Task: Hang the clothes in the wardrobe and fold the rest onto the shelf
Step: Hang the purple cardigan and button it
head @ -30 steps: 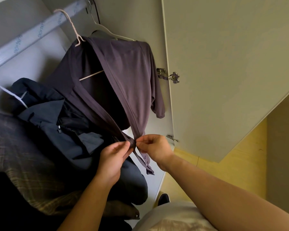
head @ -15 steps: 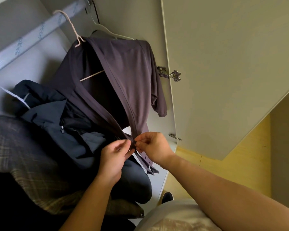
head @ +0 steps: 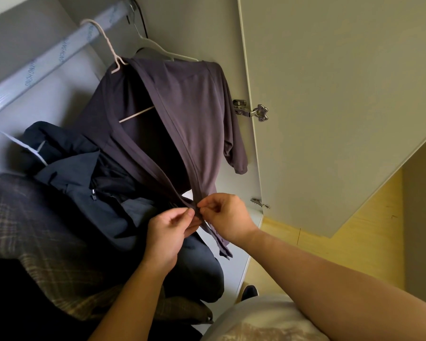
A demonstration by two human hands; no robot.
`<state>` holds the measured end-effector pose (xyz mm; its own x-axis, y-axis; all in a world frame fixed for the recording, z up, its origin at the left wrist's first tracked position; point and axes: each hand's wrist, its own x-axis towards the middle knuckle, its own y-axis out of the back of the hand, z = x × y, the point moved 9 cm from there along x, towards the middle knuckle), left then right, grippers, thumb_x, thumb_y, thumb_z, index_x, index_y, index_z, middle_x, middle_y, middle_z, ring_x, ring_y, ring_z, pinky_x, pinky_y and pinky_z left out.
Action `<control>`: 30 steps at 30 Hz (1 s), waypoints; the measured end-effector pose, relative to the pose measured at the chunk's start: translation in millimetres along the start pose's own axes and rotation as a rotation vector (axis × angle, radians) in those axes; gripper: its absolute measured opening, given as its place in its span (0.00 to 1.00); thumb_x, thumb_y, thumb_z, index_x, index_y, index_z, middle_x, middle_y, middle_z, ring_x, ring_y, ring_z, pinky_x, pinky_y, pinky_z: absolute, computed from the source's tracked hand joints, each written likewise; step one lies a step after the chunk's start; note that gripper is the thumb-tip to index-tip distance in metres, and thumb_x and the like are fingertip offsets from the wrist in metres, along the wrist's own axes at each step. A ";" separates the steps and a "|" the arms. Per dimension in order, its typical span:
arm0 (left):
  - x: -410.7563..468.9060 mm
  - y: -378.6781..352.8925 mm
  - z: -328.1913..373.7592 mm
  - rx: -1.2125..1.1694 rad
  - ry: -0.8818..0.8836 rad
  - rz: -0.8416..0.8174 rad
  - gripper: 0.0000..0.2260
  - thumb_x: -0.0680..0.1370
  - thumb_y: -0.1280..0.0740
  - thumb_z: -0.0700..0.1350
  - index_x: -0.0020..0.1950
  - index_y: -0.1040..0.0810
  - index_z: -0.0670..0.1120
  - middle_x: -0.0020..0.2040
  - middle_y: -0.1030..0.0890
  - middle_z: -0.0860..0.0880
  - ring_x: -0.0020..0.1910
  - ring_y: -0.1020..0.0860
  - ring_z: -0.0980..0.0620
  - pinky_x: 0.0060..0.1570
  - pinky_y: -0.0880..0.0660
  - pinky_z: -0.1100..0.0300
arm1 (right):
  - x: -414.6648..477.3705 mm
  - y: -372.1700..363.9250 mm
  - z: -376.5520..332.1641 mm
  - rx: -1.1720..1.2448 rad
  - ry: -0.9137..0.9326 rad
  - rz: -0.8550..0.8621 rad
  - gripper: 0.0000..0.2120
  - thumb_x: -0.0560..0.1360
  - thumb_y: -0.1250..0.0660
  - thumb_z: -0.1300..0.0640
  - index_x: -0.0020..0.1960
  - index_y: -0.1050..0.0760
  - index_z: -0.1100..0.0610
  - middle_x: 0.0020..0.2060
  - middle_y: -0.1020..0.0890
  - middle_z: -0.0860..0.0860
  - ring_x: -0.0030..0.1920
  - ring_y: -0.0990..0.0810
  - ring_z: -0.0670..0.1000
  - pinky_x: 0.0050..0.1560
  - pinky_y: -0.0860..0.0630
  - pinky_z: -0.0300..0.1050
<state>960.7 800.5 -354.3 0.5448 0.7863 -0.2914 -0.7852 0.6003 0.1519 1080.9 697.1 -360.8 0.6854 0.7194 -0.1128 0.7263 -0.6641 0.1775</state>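
Observation:
A purple-grey cardigan point(head: 190, 112) hangs on a pale hanger point(head: 108, 45) from the wardrobe rail point(head: 44, 62). Its two front edges meet low down, where both hands work. My left hand point(head: 169, 232) pinches the left front edge with thumb and forefinger. My right hand point(head: 225, 217) pinches the right front edge just beside it. The fingertips nearly touch at the placket. To the left hang a dark navy jacket point(head: 84, 173) and a plaid garment point(head: 35, 230).
The open wardrobe door point(head: 330, 94) stands at the right, with a metal hinge point(head: 253, 112) by the cardigan's sleeve. A second white hanger point(head: 162, 49) sits on the rail behind. Yellow floor point(head: 354, 242) shows below the door. The wardrobe's white bottom panel point(head: 236, 254) lies under the hem.
Both hands stay pinched on the cardigan's front edges at the same spot. The view has shifted slightly; the cardigan hangs much as before.

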 end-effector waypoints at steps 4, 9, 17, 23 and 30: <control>-1.0 -2.0 1.7 0.000 -0.024 0.006 0.06 0.79 0.33 0.35 0.53 0.18 0.38 0.44 0.14 0.41 0.46 0.14 0.46 0.46 0.19 0.62 | 1.4 3.5 -4.1 -0.069 0.031 0.036 0.08 0.77 0.32 0.62 0.49 0.16 0.53 0.41 0.14 0.48 0.41 0.16 0.45 0.47 0.21 0.34; 3.1 -2.4 -0.3 -0.036 0.037 -0.017 0.05 0.79 0.33 0.34 0.50 0.17 0.38 0.44 0.14 0.39 0.47 0.15 0.44 0.51 0.20 0.54 | 3.9 2.2 -2.6 -0.097 0.049 0.010 0.08 0.76 0.30 0.60 0.52 0.16 0.53 0.43 0.14 0.47 0.43 0.16 0.44 0.52 0.20 0.37; 7.6 -8.2 1.2 -0.061 0.113 -0.063 0.06 0.79 0.33 0.35 0.49 0.16 0.40 0.47 0.14 0.42 0.48 0.16 0.47 0.46 0.22 0.58 | 5.9 2.6 -4.6 -0.145 0.076 0.020 0.13 0.72 0.24 0.52 0.56 0.17 0.53 0.39 0.17 0.42 0.38 0.21 0.38 0.45 0.26 0.27; 17.4 -8.2 -2.2 -0.023 0.165 -0.057 0.06 0.78 0.32 0.37 0.50 0.15 0.39 0.52 0.16 0.39 0.55 0.18 0.43 0.48 0.23 0.56 | 7.6 9.3 -6.3 -0.136 0.078 0.048 0.09 0.75 0.27 0.56 0.55 0.16 0.54 0.44 0.14 0.46 0.39 0.20 0.41 0.44 0.27 0.24; 13.8 -16.0 61.5 0.666 -0.493 -0.009 0.07 0.69 0.23 0.40 0.41 0.17 0.50 0.47 0.18 0.52 0.43 0.19 0.52 0.48 0.22 0.63 | 9.8 11.2 -2.3 -0.148 0.034 0.028 0.06 0.78 0.31 0.58 0.52 0.16 0.53 0.41 0.17 0.42 0.40 0.20 0.41 0.43 0.29 0.24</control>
<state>998.8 810.7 -302.7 0.7387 0.6616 0.1290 -0.5259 0.4460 0.7242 1095.6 697.2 -357.7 0.7016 0.7089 -0.0727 0.6890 -0.6488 0.3229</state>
